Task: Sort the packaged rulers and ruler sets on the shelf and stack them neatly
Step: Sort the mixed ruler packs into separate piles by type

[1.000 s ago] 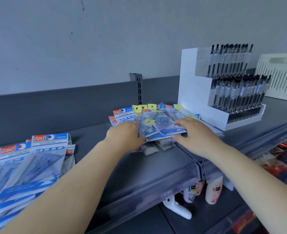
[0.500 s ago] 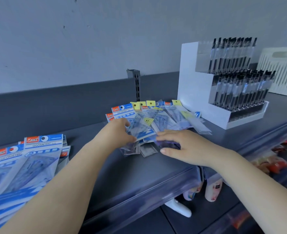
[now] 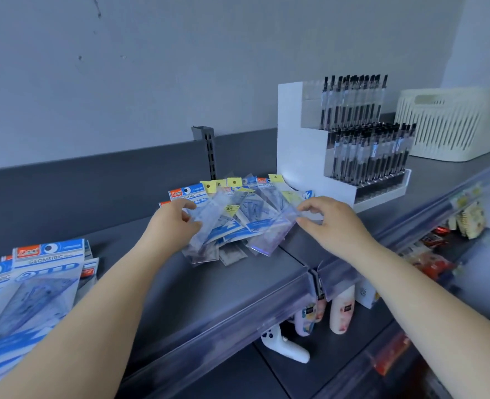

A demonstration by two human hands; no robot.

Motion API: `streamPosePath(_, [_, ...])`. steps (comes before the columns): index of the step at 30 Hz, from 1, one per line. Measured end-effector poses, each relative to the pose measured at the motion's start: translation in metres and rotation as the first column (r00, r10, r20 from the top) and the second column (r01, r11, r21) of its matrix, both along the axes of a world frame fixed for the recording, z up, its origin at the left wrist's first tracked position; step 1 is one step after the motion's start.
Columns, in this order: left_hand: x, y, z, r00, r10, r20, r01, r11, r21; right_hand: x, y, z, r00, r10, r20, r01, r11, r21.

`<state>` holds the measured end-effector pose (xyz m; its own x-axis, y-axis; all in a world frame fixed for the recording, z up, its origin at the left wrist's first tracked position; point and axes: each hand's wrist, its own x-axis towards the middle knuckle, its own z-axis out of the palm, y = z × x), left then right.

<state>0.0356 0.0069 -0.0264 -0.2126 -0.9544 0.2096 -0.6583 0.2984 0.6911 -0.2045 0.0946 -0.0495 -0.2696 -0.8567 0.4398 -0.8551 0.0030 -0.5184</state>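
A loose fan of clear packaged rulers and ruler sets [image 3: 238,217], with blue and yellow header cards, lies in the middle of the dark grey shelf [image 3: 180,286]. My left hand [image 3: 174,223] grips the fan's left side, thumb on top of a clear packet. My right hand [image 3: 330,223] pinches the right edge of a clear packet [image 3: 269,237] at the fan's right side. A second stack of blue ruler sets marked GEOMETRIC [image 3: 33,286] lies at the shelf's near left.
A white tiered pen display [image 3: 304,156] full of black pens stands just right of the fan. A cream slatted basket [image 3: 451,125] sits at the far right. The lower shelf holds bottles [image 3: 341,312] and a white game controller [image 3: 284,344].
My right hand has moved from the fan's near edge up to its right side and now pinches a packet edge. My left hand stays at the left side, fingers now under the packets.
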Motion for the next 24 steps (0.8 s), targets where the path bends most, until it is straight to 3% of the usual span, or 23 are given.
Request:
streamPosePath(3, [-0.006,-0.002,-0.002,0.993,-0.018,-0.118,0.021,0.999,0.025,-0.009,-0.011,0.000,0.995,-0.096,0.038,0.094,0.995,0.040])
streamPosePath(9, [-0.022,-0.006,-0.001,0.973,-0.032,-0.230,0.054,0.994,0.093,-0.021,-0.029,0.004,0.974,-0.197,0.109,0.161,0.947,0.278])
streamPosePath(13, [-0.024,-0.005,0.002,0.950,-0.036,-0.310,0.087,0.985,0.150,-0.028,-0.031,0.010,0.911,-0.256,0.324,0.160,0.942,0.295])
streamPosePath(20, [-0.022,-0.002,0.006,0.922,-0.022,-0.386,0.114,0.970,0.217,-0.037,-0.025,0.015,0.874,-0.268,0.404,0.168,0.949,0.266])
streamPosePath(24, [-0.020,-0.002,0.006,0.928,-0.015,-0.373,0.108,0.967,0.231,-0.036,-0.020,0.009,0.779,-0.207,0.593,0.110,0.975,0.195])
